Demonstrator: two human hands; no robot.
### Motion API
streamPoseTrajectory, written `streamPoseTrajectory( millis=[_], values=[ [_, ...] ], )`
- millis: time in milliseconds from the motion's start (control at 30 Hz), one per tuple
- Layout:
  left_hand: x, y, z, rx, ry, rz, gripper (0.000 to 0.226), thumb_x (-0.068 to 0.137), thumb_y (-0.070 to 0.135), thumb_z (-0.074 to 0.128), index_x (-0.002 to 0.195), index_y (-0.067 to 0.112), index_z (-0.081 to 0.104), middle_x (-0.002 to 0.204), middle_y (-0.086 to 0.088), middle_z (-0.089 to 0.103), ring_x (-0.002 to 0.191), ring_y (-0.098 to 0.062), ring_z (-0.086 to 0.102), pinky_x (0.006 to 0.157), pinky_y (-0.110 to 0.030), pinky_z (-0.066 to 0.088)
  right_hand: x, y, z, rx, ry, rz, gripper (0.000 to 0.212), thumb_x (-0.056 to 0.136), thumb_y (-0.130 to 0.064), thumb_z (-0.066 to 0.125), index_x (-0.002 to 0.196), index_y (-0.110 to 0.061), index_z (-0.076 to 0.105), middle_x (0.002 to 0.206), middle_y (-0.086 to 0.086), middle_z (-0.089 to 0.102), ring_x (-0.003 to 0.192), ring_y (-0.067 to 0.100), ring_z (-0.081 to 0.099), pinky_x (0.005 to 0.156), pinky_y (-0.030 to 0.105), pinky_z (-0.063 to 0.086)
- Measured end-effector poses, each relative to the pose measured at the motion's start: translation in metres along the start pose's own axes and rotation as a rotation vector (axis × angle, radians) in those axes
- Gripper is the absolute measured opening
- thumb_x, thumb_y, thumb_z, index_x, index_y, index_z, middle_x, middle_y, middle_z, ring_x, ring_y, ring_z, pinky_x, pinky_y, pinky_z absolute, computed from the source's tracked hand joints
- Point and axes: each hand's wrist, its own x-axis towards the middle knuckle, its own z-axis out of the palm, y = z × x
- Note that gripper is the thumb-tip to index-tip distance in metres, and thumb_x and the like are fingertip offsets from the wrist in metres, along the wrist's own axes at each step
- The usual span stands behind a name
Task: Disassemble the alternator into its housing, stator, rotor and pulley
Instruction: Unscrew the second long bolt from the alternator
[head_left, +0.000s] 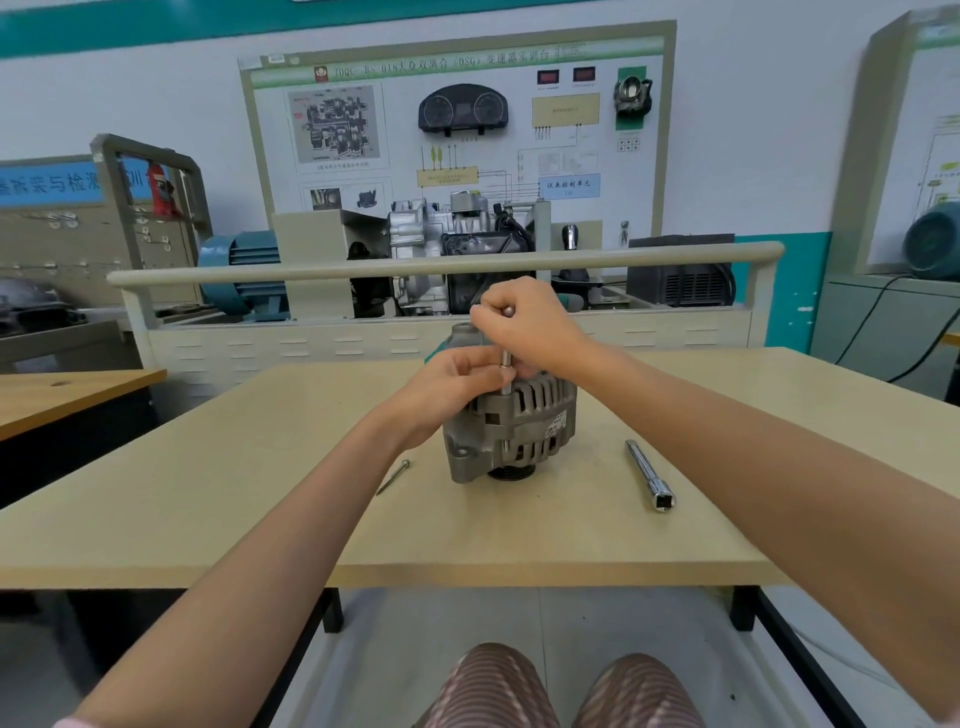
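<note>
The alternator (511, 423) stands near the middle of the table (260, 493), pulley (511, 473) down, so its ribbed grey housing faces up toward the hands. It looks whole: the two halves of the housing sit closed together, and neither stator nor rotor shows (both would be inside, out of sight).

A slim metal driver (506, 358) stands upright on the top of the housing, seemingly on a bolt near the rim. The right hand (524, 322) is curled around the driver's upper end, gripping it from above. The left hand (457, 379) pinches the lower part of the shaft with fingertips and thumb, apparently steadying it on the bolt head.

One long thin bolt (393, 476) lies loose on the table just left of the alternator, which suggests at least one through-bolt is already out. A chrome socket extension (649, 475) lies to the right, well apart from the housing.

Judging by this, the job is at an early stage: bolts are coming out, but the housing has yet to be split, and the pulley appears to be on its shaft underneath. Behind the table stands a training rig with a gearbox (457, 244) and a wall chart (457, 130).
</note>
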Motion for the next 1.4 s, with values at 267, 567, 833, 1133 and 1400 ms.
streamPoseTrajectory(
  millis=[267,567,833,1133,1400],
  values=[
    [0.003,0.003,0.0,0.037,0.12,-0.027,0.02,0.086,0.005,0.067,0.069,0.017,0.069,0.07,0.004,0.071,0.073,-0.007,0.065,0.075,-0.023,0.05,-0.002,-0.015,0.003,-0.777,-0.103,-0.074,0.025,0.09,-0.025,0.043,0.069,-0.011,0.044,0.064,-0.001,0.036,0.063,0.021,0.045,0.055,0.03,0.031],
    [0.007,-0.005,0.004,0.012,0.188,-0.027,0.019,0.086,0.001,0.065,0.08,0.019,0.068,0.071,0.009,0.072,0.077,-0.006,0.066,0.071,-0.02,0.054,0.002,-0.028,0.02,-0.98,-0.005,0.058,0.026,0.093,-0.027,0.041,0.071,-0.013,0.044,0.062,0.0,0.035,0.055,0.019,0.039,0.046,0.024,0.019],
    [0.003,-0.008,0.002,-0.129,0.055,0.023,0.02,0.096,0.017,0.055,0.09,0.019,0.073,0.092,0.001,0.075,0.092,-0.01,0.069,0.077,-0.019,0.051,-0.003,-0.013,0.008,-0.466,0.032,-0.011,0.038,0.086,-0.023,0.048,0.053,-0.02,0.03,0.054,-0.005,0.034,0.059,0.017,0.041,0.055,0.027,0.023],
    [0.003,-0.004,0.0,-0.069,0.002,0.029,0.02,0.096,0.017,0.055,0.106,0.013,0.072,0.109,-0.001,0.073,0.105,-0.013,0.066,0.091,-0.023,0.05,0.006,-0.013,0.01,0.363,0.074,0.217,0.052,0.092,-0.011,0.045,0.041,-0.011,0.047,0.043,-0.003,0.046,0.047,0.006,0.043,0.073,0.03,0.043],
    [0.002,-0.006,0.003,-0.058,0.108,0.042,0.018,0.093,0.01,0.059,0.085,0.018,0.074,0.084,0.005,0.075,0.084,-0.007,0.069,0.078,-0.018,0.053,-0.002,-0.018,0.012,-0.225,0.1,0.05,0.042,0.088,-0.017,0.048,0.049,-0.017,0.033,0.046,-0.005,0.034,0.048,0.011,0.032,0.062,0.03,0.03]
  ],
)
